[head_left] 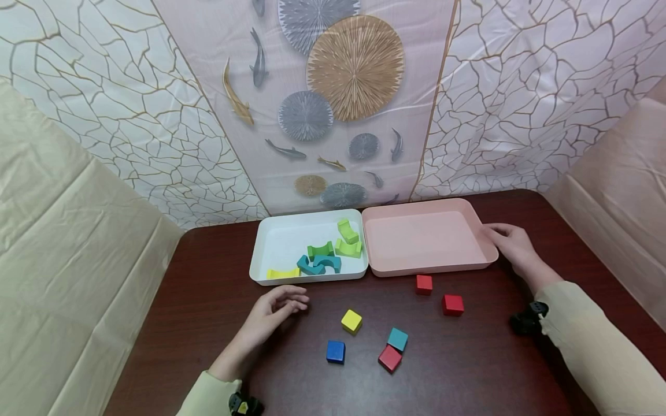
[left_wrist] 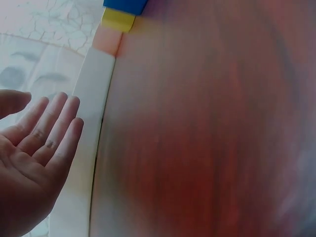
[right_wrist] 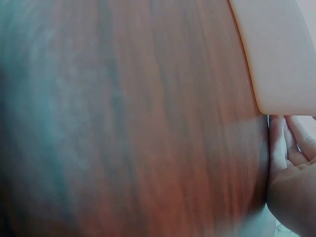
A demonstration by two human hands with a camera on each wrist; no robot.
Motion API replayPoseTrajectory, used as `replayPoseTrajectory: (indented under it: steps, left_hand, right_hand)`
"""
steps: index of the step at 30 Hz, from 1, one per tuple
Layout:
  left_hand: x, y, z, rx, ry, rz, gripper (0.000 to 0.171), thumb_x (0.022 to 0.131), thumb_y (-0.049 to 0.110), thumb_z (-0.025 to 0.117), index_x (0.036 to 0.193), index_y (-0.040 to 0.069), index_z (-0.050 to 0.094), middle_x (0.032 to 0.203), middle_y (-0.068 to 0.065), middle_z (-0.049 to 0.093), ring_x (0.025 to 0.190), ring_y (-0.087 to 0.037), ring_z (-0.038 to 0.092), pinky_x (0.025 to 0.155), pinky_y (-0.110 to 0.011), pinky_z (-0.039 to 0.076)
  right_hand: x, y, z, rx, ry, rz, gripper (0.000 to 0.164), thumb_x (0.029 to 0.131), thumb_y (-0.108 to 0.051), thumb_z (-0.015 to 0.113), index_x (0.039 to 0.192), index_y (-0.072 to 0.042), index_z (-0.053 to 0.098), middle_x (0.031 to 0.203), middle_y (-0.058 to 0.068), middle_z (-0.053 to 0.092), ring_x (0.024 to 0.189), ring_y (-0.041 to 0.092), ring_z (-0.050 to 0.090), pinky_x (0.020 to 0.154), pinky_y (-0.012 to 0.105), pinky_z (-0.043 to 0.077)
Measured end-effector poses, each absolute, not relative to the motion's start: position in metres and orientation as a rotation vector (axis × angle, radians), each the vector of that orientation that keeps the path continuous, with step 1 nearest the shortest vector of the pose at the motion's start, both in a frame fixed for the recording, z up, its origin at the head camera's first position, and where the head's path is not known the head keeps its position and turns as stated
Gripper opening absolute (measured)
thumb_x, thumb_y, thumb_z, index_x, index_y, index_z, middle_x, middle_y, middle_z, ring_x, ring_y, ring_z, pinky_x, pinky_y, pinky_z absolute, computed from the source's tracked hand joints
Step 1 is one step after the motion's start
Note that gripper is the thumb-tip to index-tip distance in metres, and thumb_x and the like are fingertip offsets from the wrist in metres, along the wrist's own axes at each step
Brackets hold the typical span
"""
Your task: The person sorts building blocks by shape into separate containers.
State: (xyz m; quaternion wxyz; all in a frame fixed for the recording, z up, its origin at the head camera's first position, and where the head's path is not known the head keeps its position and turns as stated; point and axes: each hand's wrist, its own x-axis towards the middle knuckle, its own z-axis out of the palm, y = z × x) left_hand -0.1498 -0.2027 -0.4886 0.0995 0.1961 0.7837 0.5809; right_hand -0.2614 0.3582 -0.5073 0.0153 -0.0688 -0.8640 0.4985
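Observation:
My right hand (head_left: 509, 244) is at the right end of a pink tray (head_left: 378, 267), fingertips right at its rim. In the right wrist view its extended fingers (right_wrist: 277, 143) lie along the end wall of that tray. My left hand (head_left: 273, 309) hovers over the table with relaxed fingers and holds nothing, just in front of a white tray (head_left: 265, 242). In the left wrist view its palm and spread fingers (left_wrist: 66, 148) show. Inside the white tray lie several arch-shaped blocks: green (head_left: 347, 231), teal (head_left: 328, 263) and yellow (head_left: 283, 274).
Cubes lie on the dark wood table (head_left: 291, 375): yellow (head_left: 351, 321), blue (head_left: 335, 352), teal (head_left: 398, 339) beside a red one (head_left: 389, 359), and two more red cubes (head_left: 424, 284) near the pink tray. The trays stand side by side at the back, before a patterned cloth (head_left: 224, 173).

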Motion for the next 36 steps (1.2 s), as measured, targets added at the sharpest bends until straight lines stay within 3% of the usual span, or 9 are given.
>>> replayPoseTrajectory:
  steps: [2, 5, 9, 11, 13, 20, 28, 36]
  left_hand:
    - [-0.148, -0.198, -0.49, 0.591, 2.318, 1.696, 0.032, 0.107, 0.004, 0.06, 0.135, -0.012, 0.061, 0.125, -0.031, 0.072, 0.107, -0.018, 0.077, 0.094, -0.02, 0.058]
    - [-0.145, -0.192, -0.491, 0.616, 2.314, 1.655, 0.03, 0.105, 0.003, 0.063, 0.133, -0.009, 0.063, 0.124, -0.029, 0.073, 0.11, -0.029, 0.077, 0.095, -0.021, 0.058]
    - [-0.139, -0.183, -0.491, 0.631, 2.292, 1.591, 0.03, 0.103, 0.002, 0.066, 0.132, -0.005, 0.065, 0.125, -0.027, 0.073, 0.113, -0.038, 0.074, 0.096, -0.02, 0.058]
    - [-0.136, -0.178, -0.491, 0.637, 2.278, 1.554, 0.03, 0.103, 0.002, 0.067, 0.132, -0.003, 0.066, 0.127, -0.025, 0.073, 0.114, -0.038, 0.073, 0.096, -0.02, 0.057]
    - [-0.133, -0.174, -0.491, 0.646, 2.27, 1.508, 0.031, 0.102, 0.004, 0.068, 0.133, -0.002, 0.066, 0.129, -0.021, 0.073, 0.116, -0.036, 0.072, 0.098, -0.021, 0.057]
    - [-0.13, -0.165, -0.495, 0.697, 2.248, 1.385, 0.032, 0.101, 0.009, 0.073, 0.133, 0.007, 0.068, 0.13, -0.013, 0.073, 0.117, -0.028, 0.071, 0.101, -0.026, 0.057]
    - [-0.125, -0.159, -0.496, 0.802, 2.194, 1.328, 0.038, 0.098, 0.015, 0.079, 0.133, 0.005, 0.068, 0.128, -0.013, 0.074, 0.116, -0.022, 0.072, 0.102, -0.025, 0.057]
    - [-0.123, -0.156, -0.495, 0.875, 2.217, 1.258, 0.049, 0.086, 0.016, 0.091, 0.13, 0.007, 0.07, 0.129, -0.01, 0.073, 0.115, -0.013, 0.069, 0.104, -0.025, 0.055]
  right_hand:
    - [-0.261, 0.358, -0.507, -0.208, -2.677, 1.561, 0.062, 0.11, -0.037, 0.054, 0.141, 0.016, 0.057, 0.096, -0.033, 0.053, 0.088, -0.02, 0.047, 0.074, 0.006, 0.046]
    - [-0.261, 0.358, -0.507, -0.209, -2.68, 1.554, 0.062, 0.11, -0.038, 0.054, 0.141, 0.016, 0.057, 0.097, -0.031, 0.055, 0.088, -0.021, 0.047, 0.073, 0.005, 0.047]
    - [-0.261, 0.357, -0.507, -0.216, -2.699, 1.535, 0.063, 0.11, -0.039, 0.052, 0.142, 0.016, 0.056, 0.121, 0.009, 0.068, 0.088, -0.021, 0.047, 0.073, 0.006, 0.047]
    - [-0.261, 0.356, -0.507, -0.22, -2.711, 1.533, 0.064, 0.111, -0.039, 0.05, 0.144, 0.016, 0.055, 0.137, 0.028, 0.061, 0.088, -0.021, 0.046, 0.073, 0.005, 0.047]
    - [-0.261, 0.356, -0.507, -0.224, -2.721, 1.536, 0.065, 0.112, -0.04, 0.049, 0.145, 0.016, 0.053, 0.145, 0.035, 0.054, 0.088, -0.021, 0.045, 0.073, 0.005, 0.046]
    - [-0.261, 0.355, -0.506, -0.238, -2.738, 1.538, 0.066, 0.112, -0.041, 0.047, 0.148, 0.014, 0.052, 0.149, 0.036, 0.052, 0.091, -0.018, 0.043, 0.074, 0.005, 0.045]
    - [-0.262, 0.355, -0.505, -0.238, -2.737, 1.541, 0.066, 0.112, -0.041, 0.047, 0.147, 0.015, 0.051, 0.148, 0.038, 0.052, 0.088, -0.019, 0.044, 0.073, 0.004, 0.045]
    - [-0.261, 0.356, -0.507, -0.225, -2.716, 1.531, 0.064, 0.112, -0.039, 0.048, 0.145, 0.015, 0.053, 0.146, 0.035, 0.053, 0.089, -0.02, 0.044, 0.074, 0.005, 0.046]
